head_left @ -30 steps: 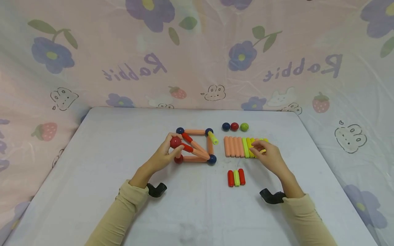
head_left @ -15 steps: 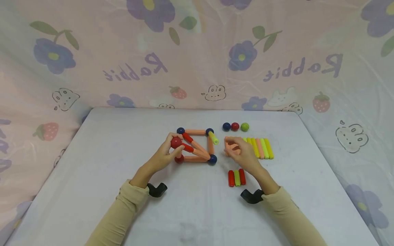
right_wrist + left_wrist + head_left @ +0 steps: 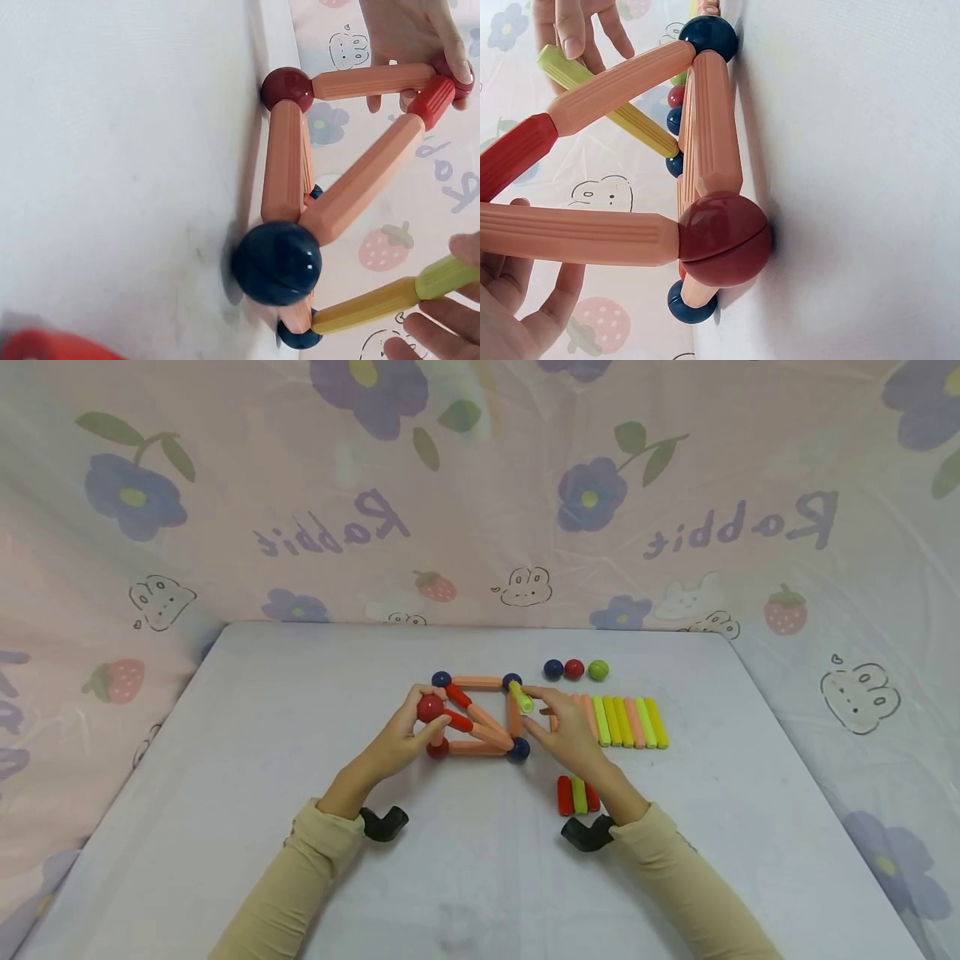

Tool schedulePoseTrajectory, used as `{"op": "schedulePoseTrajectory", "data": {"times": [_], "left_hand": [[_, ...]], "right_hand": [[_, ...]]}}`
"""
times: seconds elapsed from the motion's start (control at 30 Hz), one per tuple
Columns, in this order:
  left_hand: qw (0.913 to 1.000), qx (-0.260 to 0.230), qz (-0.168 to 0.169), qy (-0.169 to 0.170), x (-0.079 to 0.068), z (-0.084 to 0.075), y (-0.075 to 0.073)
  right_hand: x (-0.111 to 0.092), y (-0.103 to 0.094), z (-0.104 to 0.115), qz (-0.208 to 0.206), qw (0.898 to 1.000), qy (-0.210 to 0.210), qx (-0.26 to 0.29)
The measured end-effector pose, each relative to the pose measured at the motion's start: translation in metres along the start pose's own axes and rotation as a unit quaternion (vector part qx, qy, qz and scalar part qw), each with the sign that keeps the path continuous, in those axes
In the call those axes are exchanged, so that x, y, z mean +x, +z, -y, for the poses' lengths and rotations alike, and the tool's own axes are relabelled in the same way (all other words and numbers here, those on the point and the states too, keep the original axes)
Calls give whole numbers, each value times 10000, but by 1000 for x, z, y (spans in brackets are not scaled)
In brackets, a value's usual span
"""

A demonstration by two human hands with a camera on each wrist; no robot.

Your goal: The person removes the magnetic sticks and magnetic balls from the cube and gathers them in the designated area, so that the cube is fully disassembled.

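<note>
A frame of magnetic rods and balls stands on the table, with peach rods (image 3: 480, 682), short red rods (image 3: 433, 102) and dark blue balls (image 3: 277, 262). My left hand (image 3: 390, 743) holds the red ball (image 3: 431, 707) at its raised left corner, thumb and fingers around it. Below sits another red ball (image 3: 725, 238), at the table surface. From the far right blue ball (image 3: 512, 681) a yellow rod (image 3: 366, 306) slants upward, tipped by a short green rod (image 3: 448, 276). My right hand (image 3: 568, 733) has its thumb and fingers at either side of that green rod, pinching it.
Right of the frame lies a row of peach, yellow and green rods (image 3: 628, 722), partly behind my right hand. Three loose balls (image 3: 574, 669) sit behind it. Short red and green rods (image 3: 578, 795) lie nearer, by the right wrist. A printed curtain (image 3: 480, 527) borders the table's back.
My right hand has moved left from over the rod row to the green rod on the frame. My left hand keeps holding the red ball in place.
</note>
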State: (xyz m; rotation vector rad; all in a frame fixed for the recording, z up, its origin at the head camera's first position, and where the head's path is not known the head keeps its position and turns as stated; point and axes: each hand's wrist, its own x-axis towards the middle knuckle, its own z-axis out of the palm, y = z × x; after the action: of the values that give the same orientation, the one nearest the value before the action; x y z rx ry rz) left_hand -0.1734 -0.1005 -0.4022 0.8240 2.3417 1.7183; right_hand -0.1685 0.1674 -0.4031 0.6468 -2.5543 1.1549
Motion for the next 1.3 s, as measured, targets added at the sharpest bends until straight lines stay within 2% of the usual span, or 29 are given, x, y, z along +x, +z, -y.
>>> {"op": "schedulePoseTrajectory", "data": {"times": [0.33, 0.67, 0.83, 1.1, 1.3], "left_hand": [[10000, -23, 10, -30, 0, 0, 0], [10000, -76, -20, -31, -1, 1, 0], [10000, -90, -16, -12, 0, 1, 0], [10000, -69, -15, -24, 0, 2, 0], [10000, -51, -36, 9, 0, 2, 0]], "right_hand": [[1, 0, 3, -1, 9996, 271, -47], [0, -4, 7, 135, 9947, 931, 404], [-3, -9, 5, 190, 9924, 1064, 582], [-17, -21, 0, 624, 9893, 1167, 611], [-33, -29, -9, 950, 9845, 1465, 192]]}}
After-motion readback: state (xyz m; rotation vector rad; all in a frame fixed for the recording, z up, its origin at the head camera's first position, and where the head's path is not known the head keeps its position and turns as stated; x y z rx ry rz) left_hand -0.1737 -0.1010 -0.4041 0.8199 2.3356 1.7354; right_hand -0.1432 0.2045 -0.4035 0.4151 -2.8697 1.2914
